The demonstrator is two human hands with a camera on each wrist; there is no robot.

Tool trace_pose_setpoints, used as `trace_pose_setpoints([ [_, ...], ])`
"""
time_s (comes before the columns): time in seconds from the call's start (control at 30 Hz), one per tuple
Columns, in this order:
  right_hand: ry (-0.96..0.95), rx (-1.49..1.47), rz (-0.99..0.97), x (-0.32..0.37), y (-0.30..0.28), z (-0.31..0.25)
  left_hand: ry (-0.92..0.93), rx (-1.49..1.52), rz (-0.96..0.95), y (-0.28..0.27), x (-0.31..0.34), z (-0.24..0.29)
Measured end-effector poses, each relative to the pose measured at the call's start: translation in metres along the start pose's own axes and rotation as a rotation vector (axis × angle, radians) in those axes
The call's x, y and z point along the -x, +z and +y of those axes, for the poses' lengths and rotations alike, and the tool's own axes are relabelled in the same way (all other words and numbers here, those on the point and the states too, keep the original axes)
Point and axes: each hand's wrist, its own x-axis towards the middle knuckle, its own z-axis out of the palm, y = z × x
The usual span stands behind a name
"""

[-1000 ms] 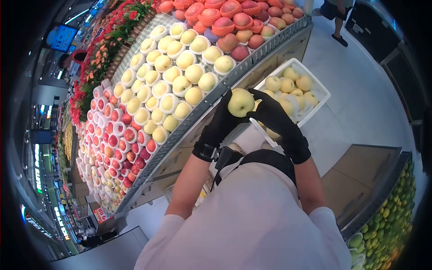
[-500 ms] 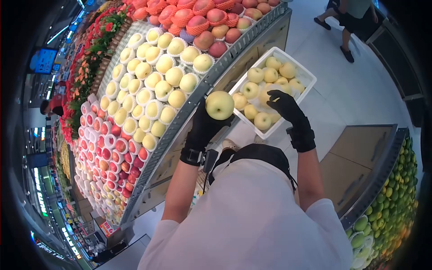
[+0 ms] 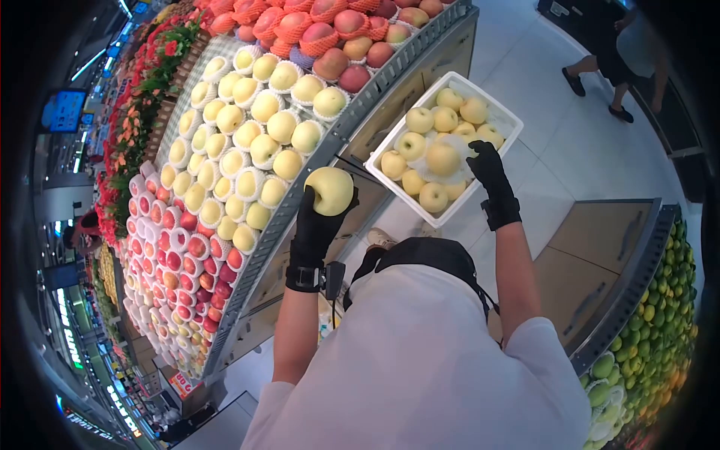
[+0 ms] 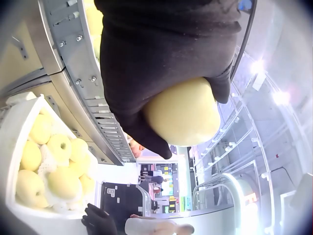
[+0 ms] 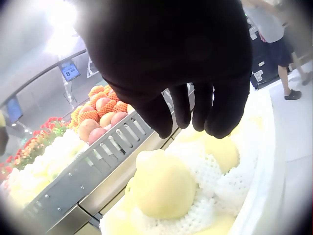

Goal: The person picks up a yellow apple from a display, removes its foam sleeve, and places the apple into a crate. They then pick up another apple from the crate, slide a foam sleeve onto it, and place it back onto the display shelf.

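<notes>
My black-gloved left hand grips a large pale yellow-green fruit beside the display edge. In the left wrist view, the fingers of that hand curl round the fruit. My gloved right hand is over the near right side of a white crate, its fingers slightly bent and holding nothing. In the right wrist view the right hand hangs above yellow fruits and white foam netting. Whether its fingertips touch anything there, I cannot tell.
A sloped display of netted yellow fruit lies left of the crate, with red fruit nearer and orange-netted fruit farther. Green fruit fills a stand at the right. A person is on the aisle floor at the upper right.
Both hands were at the fruit; they have since parted. The left hand has carried it leftward, while the right has moved to the crate's right side. The passer-by has also moved.
</notes>
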Motion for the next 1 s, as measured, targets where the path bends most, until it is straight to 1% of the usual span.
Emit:
trace_pose_setpoints([
  [0.1,0.041,0.058,-0.021,-0.013,0.014,0.001,0.158,-0.349,-0.074,-0.009,0.004,0.000],
  [0.2,0.084,0.042,-0.013,-0.024,0.030,-0.003,0.143,-0.346,-0.011,-0.011,0.007,0.003],
  [0.27,0.014,0.175,-0.005,-0.029,0.040,-0.007,0.239,-0.555,-0.064,-0.016,0.009,0.003],
  [0.3,-0.019,0.241,0.001,-0.033,0.045,-0.005,0.217,-0.477,-0.042,-0.015,0.010,0.002],
  [0.33,-0.046,0.357,-0.047,-0.035,0.052,0.001,0.197,-0.397,-0.018,-0.015,0.010,0.001],
  [0.43,0.000,0.316,-0.047,-0.034,0.065,0.007,0.136,-0.145,0.026,-0.014,0.013,0.001],
  [0.53,-0.088,0.294,0.067,-0.028,0.067,0.004,0.140,-0.165,0.064,-0.016,0.016,0.000],
  [0.63,-0.030,0.379,0.018,-0.032,0.057,-0.010,0.130,-0.133,0.075,-0.017,0.016,0.000],
  [0.67,-0.013,0.373,0.046,-0.034,0.052,-0.018,0.122,-0.111,0.076,-0.017,0.016,0.000],
  [0.73,0.027,0.360,0.094,-0.031,0.044,-0.032,0.218,-0.470,0.008,-0.019,0.016,-0.001],
  [0.8,0.109,0.262,0.112,-0.032,0.042,-0.039,0.216,-0.486,0.002,-0.019,0.014,-0.001],
  [0.83,0.148,0.213,0.123,-0.033,0.042,-0.040,0.168,-0.324,0.031,-0.017,0.011,-0.001],
  [0.87,0.150,0.160,0.142,-0.033,0.041,-0.040,0.120,-0.162,0.059,-0.016,0.010,-0.001],
  [0.93,0.152,0.053,0.183,-0.035,0.041,-0.040,0.076,-0.207,0.010,-0.014,0.011,0.003],
  [0.97,0.142,0.023,0.243,-0.035,0.041,-0.040,0.053,-0.230,-0.015,-0.014,0.011,0.005],
  [1.0,0.131,-0.008,0.303,-0.036,0.039,-0.043,0.082,-0.313,-0.025,-0.013,0.010,0.004],
])
